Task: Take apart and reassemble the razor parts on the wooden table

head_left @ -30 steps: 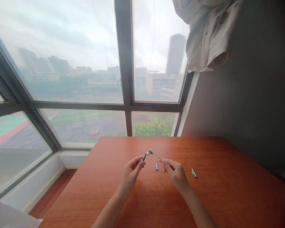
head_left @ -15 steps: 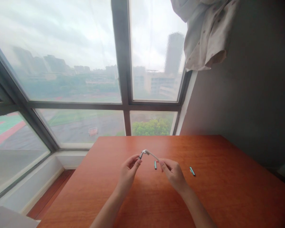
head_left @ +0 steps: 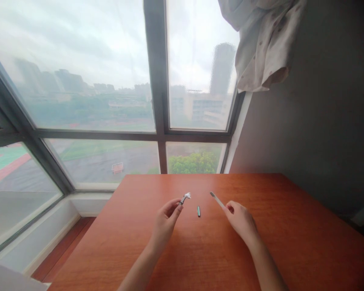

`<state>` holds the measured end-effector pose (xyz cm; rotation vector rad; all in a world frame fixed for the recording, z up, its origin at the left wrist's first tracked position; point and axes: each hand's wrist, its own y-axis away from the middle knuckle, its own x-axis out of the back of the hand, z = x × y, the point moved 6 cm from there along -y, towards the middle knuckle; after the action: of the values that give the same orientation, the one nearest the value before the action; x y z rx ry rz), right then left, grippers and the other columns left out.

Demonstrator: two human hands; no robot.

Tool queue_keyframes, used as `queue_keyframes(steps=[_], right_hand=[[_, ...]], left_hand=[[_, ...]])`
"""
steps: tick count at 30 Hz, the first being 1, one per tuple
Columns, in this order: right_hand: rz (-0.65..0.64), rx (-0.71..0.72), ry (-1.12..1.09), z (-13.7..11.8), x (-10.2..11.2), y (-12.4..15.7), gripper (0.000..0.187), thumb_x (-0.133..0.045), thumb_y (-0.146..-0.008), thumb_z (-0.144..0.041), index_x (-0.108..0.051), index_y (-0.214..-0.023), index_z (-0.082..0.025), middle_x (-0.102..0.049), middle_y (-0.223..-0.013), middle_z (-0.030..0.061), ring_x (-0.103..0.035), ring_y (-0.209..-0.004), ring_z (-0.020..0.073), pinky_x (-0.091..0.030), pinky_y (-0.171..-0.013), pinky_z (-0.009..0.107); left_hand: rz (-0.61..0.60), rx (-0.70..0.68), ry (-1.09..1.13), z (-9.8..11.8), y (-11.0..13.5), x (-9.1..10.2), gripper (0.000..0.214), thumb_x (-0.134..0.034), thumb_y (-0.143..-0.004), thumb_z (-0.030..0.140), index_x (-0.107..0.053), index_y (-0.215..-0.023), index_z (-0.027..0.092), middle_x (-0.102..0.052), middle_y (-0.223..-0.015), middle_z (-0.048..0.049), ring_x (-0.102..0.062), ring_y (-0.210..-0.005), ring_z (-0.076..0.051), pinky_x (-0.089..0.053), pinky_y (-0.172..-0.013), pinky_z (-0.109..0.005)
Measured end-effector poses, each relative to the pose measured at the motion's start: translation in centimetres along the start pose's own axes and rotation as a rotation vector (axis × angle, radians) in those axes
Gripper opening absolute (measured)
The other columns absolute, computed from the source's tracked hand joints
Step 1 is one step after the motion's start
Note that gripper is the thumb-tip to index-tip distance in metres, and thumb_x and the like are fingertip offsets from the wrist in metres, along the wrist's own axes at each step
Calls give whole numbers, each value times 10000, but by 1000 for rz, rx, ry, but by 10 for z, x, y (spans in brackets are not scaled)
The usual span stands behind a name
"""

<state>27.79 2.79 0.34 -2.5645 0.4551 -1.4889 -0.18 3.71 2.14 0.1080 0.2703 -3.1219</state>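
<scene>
Pinching a silvery handle (head_left: 185, 198) in the left hand (head_left: 165, 217), a toothbrush (head_left: 219, 201) in the right hand (head_left: 242, 218). Probably light, stiff, slightly slippery; best gripped by the near ends

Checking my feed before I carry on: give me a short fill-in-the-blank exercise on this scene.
1. The right hand holds the brush, while the silvery tool is in the ____ one.
2. From left to right, the green-and-black piece lies ____ the left hand and the right hand.
3. The brush and the silvery tool are not ____ each other.
4. The bristles are ____ in shade than the brush's stem.

Missing words: left; between; touching; darker.
</scene>
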Motion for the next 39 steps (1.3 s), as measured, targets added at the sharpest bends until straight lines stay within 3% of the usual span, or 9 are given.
queue_keyframes(steps=[7,18,23,28,32,35,37,39], right_hand=[[-224,-294,252,28,4,6,219,-560,-809,-398,-648,-683,-242,-708,-758,85,-661,-687,260,-308,-484,263],[-182,-245,347,29,3,5,154,-536,-842,-313,-652,-787,-228,-703,-852,85,-669,-742,245,-346,-520,267],[-172,-292,401,30,6,6,192,-513,-868,-287,-672,-798,-205,-703,-869,129,-676,-763,273,-378,-540,287],[-179,-317,418,31,9,7,198,-506,-872,-311,-661,-808,-206,-694,-889,119,-674,-778,281,-403,-572,304],[-102,-266,338,28,12,3,206,-505,-865,-337,-662,-854,-204,-676,-912,107,-657,-773,270,-410,-586,311],[-59,-98,83,11,5,-2,198,-512,-853,-298,-665,-924,-196,-675,-926,84,-640,-798,224,-437,-671,296],[-128,44,-102,-9,-7,-1,206,-538,-830,-278,-665,-961,-183,-678,-901,69,-625,-791,200,-442,-720,277],[-246,125,-210,-29,-23,3,267,-551,-818,-276,-650,-1050,-188,-672,-862,44,-603,-703,180,-439,-667,264]], left_hand=[[-30,18,-4,3,3,-5,312,-726,-713,388,-729,-930,164,-723,-838,-71,-653,-817,-223,-521,-751,-304],[-45,4,-15,0,2,-3,300,-712,-736,368,-722,-957,166,-727,-874,-79,-655,-844,-233,-517,-780,-320],[-50,-4,-9,0,2,-4,284,-712,-742,351,-717,-957,166,-727,-885,-75,-653,-851,-225,-513,-782,-303],[-58,-18,-15,0,1,-4,278,-705,-749,346,-716,-956,161,-726,-860,-65,-650,-824,-210,-508,-767,-287],[-65,-33,-30,-1,0,-4,281,-694,-761,348,-715,-968,160,-724,-868,-68,-647,-825,-208,-504,-759,-284],[-57,-36,-44,-3,0,-2,289,-698,-757,353,-718,-973,162,-724,-863,-68,-645,-816,-207,-502,-733,-272],[-56,-35,-54,-5,0,-1,289,-699,-754,361,-722,-964,163,-725,-853,-65,-645,-805,-205,-500,-720,-268],[-66,-38,-63,-5,-1,-1,289,-692,-761,370,-721,-960,163,-725,-847,-64,-644,-796,-203,-497,-709,-266]])
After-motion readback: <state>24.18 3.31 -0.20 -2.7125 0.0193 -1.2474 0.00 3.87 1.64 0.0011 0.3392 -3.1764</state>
